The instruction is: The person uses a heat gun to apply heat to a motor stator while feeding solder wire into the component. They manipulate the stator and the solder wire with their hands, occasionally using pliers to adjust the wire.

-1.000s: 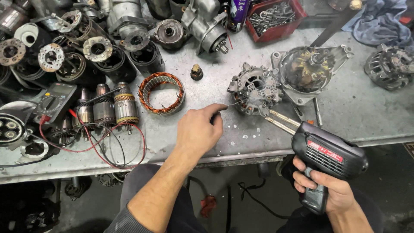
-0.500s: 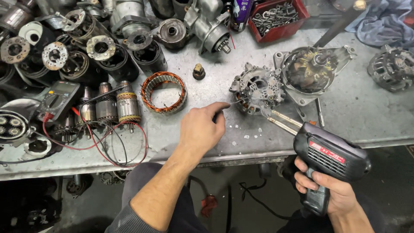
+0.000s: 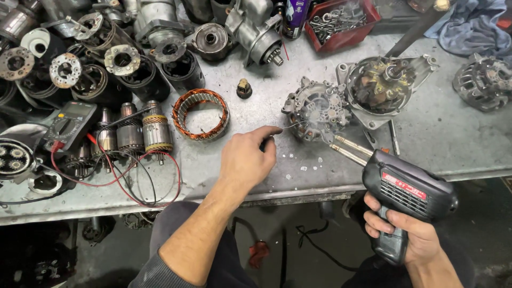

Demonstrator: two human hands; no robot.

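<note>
My right hand (image 3: 410,234) grips the handle of a black pistol-shaped soldering gun (image 3: 408,186), low at the right below the bench edge. Its two metal prongs (image 3: 349,149) reach up to a grey alternator end housing (image 3: 316,109) on the metal bench, where a wisp of smoke rises. My left hand (image 3: 248,157) rests on the bench left of that housing and pinches a thin strand of solder wire (image 3: 290,126) whose tip meets the housing near the prongs. A copper-wound stator ring (image 3: 200,113) lies just left of my left hand.
An open alternator half with rotor (image 3: 381,82) sits right of the housing. A red bin of bolts (image 3: 341,21) stands at the back. A multimeter (image 3: 69,122) with red and black leads, three armatures (image 3: 130,130) and several motor cases fill the left. A blue rag (image 3: 469,24) lies far right.
Both hands hold nearly the same pose. The view has shifted slightly, and smoke now shows at the housing where the prongs and solder meet.
</note>
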